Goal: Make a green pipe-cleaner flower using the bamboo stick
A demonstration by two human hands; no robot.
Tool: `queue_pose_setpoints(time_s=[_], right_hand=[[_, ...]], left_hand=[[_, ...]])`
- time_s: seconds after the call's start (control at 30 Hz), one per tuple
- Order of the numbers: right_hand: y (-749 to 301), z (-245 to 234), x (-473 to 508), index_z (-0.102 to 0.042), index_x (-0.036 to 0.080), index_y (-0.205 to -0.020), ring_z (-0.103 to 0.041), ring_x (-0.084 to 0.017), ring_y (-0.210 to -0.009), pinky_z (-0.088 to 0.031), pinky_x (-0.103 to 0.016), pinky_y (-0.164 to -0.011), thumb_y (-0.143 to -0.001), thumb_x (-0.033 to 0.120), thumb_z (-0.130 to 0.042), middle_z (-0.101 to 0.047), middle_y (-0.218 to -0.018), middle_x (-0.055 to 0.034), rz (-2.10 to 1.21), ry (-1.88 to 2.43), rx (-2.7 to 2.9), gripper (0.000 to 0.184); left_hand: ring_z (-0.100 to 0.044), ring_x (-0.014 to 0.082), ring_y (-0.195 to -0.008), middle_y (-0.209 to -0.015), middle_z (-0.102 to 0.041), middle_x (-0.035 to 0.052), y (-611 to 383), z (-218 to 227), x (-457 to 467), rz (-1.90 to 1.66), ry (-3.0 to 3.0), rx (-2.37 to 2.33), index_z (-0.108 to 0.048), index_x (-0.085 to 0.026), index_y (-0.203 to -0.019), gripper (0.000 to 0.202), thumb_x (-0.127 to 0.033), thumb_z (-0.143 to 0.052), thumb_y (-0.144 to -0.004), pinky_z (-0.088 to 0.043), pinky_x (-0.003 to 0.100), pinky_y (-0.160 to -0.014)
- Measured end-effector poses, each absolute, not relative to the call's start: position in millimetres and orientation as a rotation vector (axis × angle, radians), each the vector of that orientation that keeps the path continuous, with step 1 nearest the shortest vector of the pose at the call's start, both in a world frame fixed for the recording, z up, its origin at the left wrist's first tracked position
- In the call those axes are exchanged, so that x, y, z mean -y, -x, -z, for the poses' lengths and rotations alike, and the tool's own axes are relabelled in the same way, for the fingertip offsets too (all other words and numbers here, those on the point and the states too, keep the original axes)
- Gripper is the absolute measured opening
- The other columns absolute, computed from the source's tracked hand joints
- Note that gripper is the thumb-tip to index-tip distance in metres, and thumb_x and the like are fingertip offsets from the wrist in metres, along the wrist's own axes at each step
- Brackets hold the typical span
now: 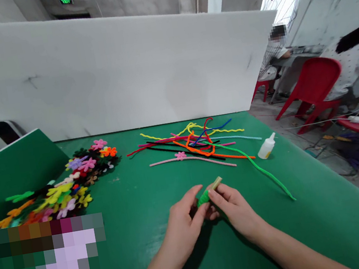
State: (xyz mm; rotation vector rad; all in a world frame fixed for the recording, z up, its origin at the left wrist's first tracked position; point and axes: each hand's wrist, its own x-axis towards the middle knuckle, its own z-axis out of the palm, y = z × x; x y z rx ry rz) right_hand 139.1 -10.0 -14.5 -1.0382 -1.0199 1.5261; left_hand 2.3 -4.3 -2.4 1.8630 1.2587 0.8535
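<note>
A bright green pipe cleaner (203, 198) is wound in tight coils round a pale stick (217, 183), whose end pokes out at the upper right. The fingers of my left hand (184, 218) are closed on the coils from the left. My right hand (238, 209) pinches the stick near the coils, between thumb and fingers. Both hands are just above the green table, close together. Part of the winding is hidden behind the fingers. Beyond them lie loose pipe cleaners (202, 144) in several colours, with a small pink flower (180, 155) among them.
To the right stands a white squeeze bottle (267, 147). A pile of fuzzy flowers (68, 190) lies at the left by a green panel (16, 166). A white board (121, 75) closes off the table's far side. Two people sit at the right near red chairs (312, 84).
</note>
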Motion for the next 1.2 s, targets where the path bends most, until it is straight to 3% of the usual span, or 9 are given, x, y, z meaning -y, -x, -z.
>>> queue_pose_setpoints(time_s=[0.3,0.47,0.77,1.2], right_hand=[[-145,17,5,-0.053,0.015,-0.077,-0.058,-0.009,-0.05,-0.047,-0.021,-0.052,-0.071,0.044,-0.061,-0.06,-0.06,0.0018,-1.497,1.011,0.955,0.03],[-146,16,4,-0.055,0.014,-0.077,-0.06,-0.011,-0.052,-0.046,-0.021,-0.051,-0.07,0.043,-0.062,-0.062,-0.061,-0.0005,-1.487,1.002,0.941,0.03],[-142,11,9,-0.061,0.014,-0.085,-0.058,-0.009,-0.049,-0.042,-0.019,-0.048,-0.065,0.038,-0.069,-0.064,-0.063,-0.0003,-1.515,0.949,0.738,0.032],[-137,17,14,-0.061,0.013,-0.078,-0.052,-0.008,-0.051,-0.039,-0.019,-0.049,-0.063,0.039,-0.07,-0.059,-0.059,0.0008,-1.532,1.072,0.781,0.031]], left_hand=[[-0.056,0.0145,-0.066,-0.075,-0.064,0.0033,-4,0,1,-0.878,-1.932,-1.275,-0.062,-0.014,-0.089,0.018,-0.02,-0.051,-0.076,-0.043,0.024,-0.061],[-0.055,0.0142,-0.067,-0.07,-0.061,0.0025,-3,-6,2,-0.874,-2.0,-1.255,-0.065,-0.015,-0.081,0.02,-0.02,-0.046,-0.08,-0.041,0.024,-0.062],[-0.051,0.0135,-0.062,-0.065,-0.058,0.0013,-4,-13,5,-0.905,-2.114,-1.294,-0.064,-0.016,-0.077,0.02,-0.019,-0.045,-0.081,-0.039,0.024,-0.057],[-0.052,0.0158,-0.067,-0.07,-0.06,0.0051,-5,-4,15,-0.812,-2.219,-1.397,-0.062,-0.013,-0.079,0.023,-0.017,-0.04,-0.084,-0.041,0.026,-0.061]])
